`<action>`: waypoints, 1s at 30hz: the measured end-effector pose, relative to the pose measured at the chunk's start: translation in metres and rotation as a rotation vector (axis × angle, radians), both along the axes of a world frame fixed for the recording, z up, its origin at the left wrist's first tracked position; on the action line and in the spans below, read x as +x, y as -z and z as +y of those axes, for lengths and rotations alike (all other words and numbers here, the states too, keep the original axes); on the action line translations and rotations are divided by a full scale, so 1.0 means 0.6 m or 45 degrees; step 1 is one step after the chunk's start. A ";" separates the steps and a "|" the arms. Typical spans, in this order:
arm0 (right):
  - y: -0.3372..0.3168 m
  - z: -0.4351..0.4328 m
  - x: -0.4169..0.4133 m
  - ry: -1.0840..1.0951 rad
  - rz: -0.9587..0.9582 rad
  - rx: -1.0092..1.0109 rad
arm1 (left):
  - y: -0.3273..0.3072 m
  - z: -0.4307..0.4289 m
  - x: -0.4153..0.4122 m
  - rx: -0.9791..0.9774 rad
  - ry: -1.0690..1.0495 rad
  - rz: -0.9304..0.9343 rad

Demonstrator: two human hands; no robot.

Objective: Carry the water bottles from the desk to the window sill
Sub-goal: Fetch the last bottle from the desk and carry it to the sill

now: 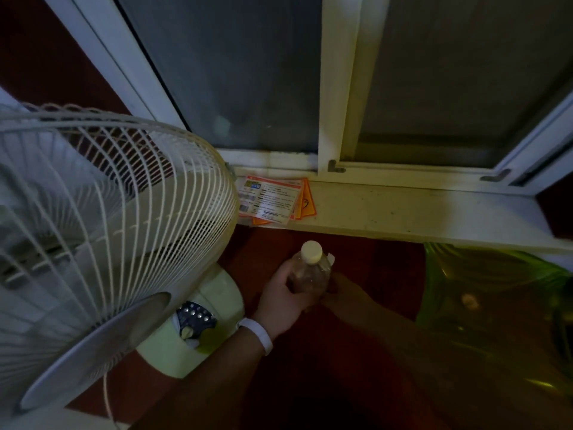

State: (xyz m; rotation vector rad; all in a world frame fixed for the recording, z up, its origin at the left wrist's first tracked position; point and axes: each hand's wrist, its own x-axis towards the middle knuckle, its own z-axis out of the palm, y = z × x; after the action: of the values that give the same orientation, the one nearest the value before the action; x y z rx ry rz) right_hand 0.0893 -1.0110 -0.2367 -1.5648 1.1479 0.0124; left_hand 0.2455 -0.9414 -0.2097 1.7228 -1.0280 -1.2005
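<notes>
I see a dim room: dark red wall (325, 243), white-framed window (336, 88), a white fan (102, 212) at left, green bag (496, 305) at right.

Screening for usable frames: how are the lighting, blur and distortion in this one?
Head view: dim overall, the right hand nearly lost in shadow, the left hand and bottle better lit; the fan guard is soft at the left edge; wide-angle bending bows the window frame and sill.
</notes>
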 end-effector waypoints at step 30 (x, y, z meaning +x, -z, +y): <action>-0.177 0.254 -0.211 0.719 -0.541 0.285 | -0.182 0.172 -0.189 -0.257 0.270 0.015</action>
State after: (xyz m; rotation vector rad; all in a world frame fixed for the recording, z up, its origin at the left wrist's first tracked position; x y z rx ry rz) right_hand -0.0370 -0.8589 -0.1303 -0.9458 1.1586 -0.5247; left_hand 0.1319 -0.8380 -0.1007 1.4768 -1.3040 -1.1902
